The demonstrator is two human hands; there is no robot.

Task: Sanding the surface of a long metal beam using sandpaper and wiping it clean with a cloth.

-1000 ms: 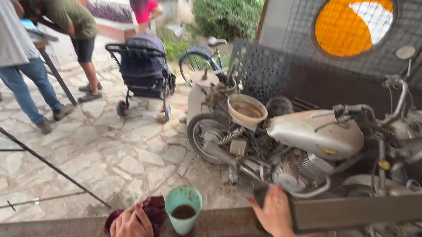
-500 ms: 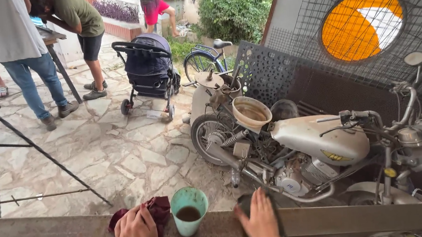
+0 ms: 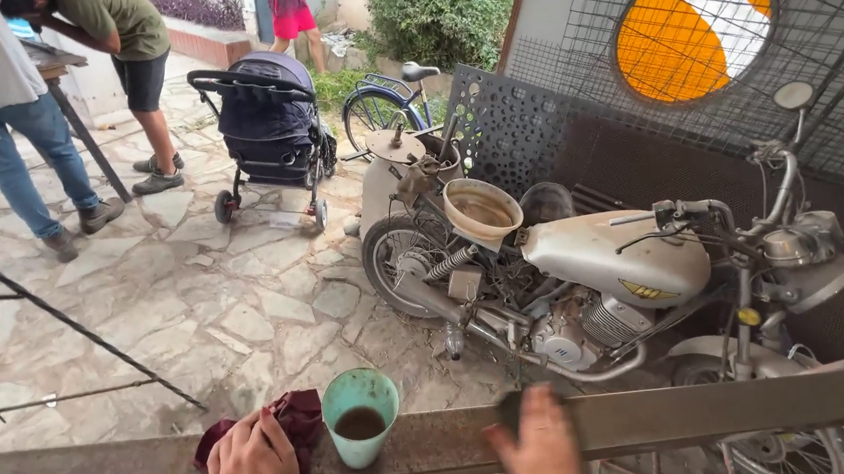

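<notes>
Left hand [image 3: 252,471] closed over dark red rag [image 3: 296,422] on grey metal beam [image 3: 707,413], teal cup [image 3: 361,415] (dark liquid inside) standing just right of it, right hand [image 3: 539,453] further right, blurred, pressing a dark object on the beam, grip unclear, dusty motorcycle [image 3: 596,273] beyond.

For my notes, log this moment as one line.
left hand: on dark red rag | right hand: on metal beam, blurred | green cup: upright between hands

teal cup [image 3: 361,415] of brown liquid, maroon rag [image 3: 296,422], grey rail [image 3: 717,409], silver motorcycle [image 3: 601,273].
</notes>
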